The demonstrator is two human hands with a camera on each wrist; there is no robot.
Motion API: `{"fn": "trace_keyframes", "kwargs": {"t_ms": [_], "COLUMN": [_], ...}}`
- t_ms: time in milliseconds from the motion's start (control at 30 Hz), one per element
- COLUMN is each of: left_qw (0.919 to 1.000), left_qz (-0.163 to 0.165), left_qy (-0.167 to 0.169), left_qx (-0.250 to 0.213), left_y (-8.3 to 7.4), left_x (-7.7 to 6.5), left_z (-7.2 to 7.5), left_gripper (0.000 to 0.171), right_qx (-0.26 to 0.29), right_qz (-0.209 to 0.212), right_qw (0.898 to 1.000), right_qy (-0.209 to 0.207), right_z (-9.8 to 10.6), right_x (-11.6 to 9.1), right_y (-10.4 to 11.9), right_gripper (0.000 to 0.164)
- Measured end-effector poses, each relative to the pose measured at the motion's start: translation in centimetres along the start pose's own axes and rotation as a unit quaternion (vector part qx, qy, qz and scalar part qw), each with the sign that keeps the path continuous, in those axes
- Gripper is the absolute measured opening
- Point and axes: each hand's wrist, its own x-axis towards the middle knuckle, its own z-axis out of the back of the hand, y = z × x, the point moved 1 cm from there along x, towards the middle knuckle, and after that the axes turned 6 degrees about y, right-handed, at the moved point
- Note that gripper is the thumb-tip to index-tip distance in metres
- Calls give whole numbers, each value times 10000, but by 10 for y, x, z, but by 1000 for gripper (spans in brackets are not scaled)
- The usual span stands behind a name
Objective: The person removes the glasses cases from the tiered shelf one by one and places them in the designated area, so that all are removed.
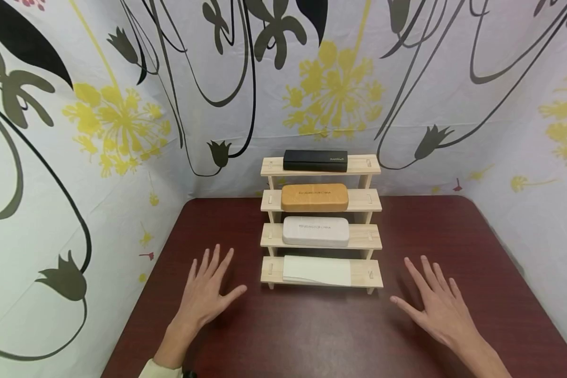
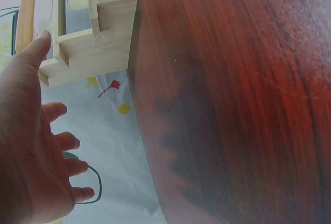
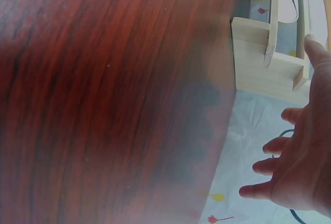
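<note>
A four-step wooden rack (image 1: 369, 237) stands in the middle of the table. Its top step bears a black box (image 1: 315, 161). Below that sit an orange glasses case (image 1: 314, 198) and then a white glasses case (image 1: 315, 231). A folded cream cloth (image 1: 317, 270) lies on the lowest step. Left of the rack, my left hand (image 1: 203, 294) is spread with its fingers straight, holding nothing. My right hand (image 1: 439, 310) is spread likewise on the rack's right, also holding nothing. Both wrist views show the rack's side panels beyond the thumbs.
The dark red wooden table (image 1: 326, 331) extends around the rack and in front of it. A white cloth (image 1: 283, 121) printed with yellow and grey flowers hangs behind the table and along both sides.
</note>
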Motion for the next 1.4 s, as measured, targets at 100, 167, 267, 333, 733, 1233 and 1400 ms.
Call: {"fn": "trace_keyframes", "kwargs": {"t_ms": [100, 167, 267, 333, 733, 1233, 1400], "left_qw": [10000, 10000, 9998, 9996, 9927, 9820, 9793], "left_qz": [-1, -9, -16, -19, -16, -758, -824], "left_qy": [15, 31, 45, 31, -110, -585, -471], "left_qx": [-18, -70, -175, -270, -1200, -1631, -1785], "left_y": [-1, -2, -5, -7, -30, -66, -74], "left_x": [0, 0, 1, 3, 9, 13, 13], "left_z": [0, -1, -1, -1, -5, -24, -30], "left_gripper": [98, 98, 100, 103, 112, 102, 98], "right_qx": [17, 45, 135, 207, 765, 1282, 1454], "right_qz": [25, 63, 164, 262, 325, 695, 623], "right_qw": [10000, 10000, 9997, 9993, 9965, 9877, 9857], "right_qy": [-17, -43, -94, -144, -127, -558, -577], "right_z": [-1, -3, -5, -7, -16, -34, -41], "right_x": [0, -1, 0, 0, 8, 21, 26], "right_y": [0, -1, -2, -2, 8, 21, 24], "right_gripper": [102, 103, 107, 111, 126, 120, 118]}}
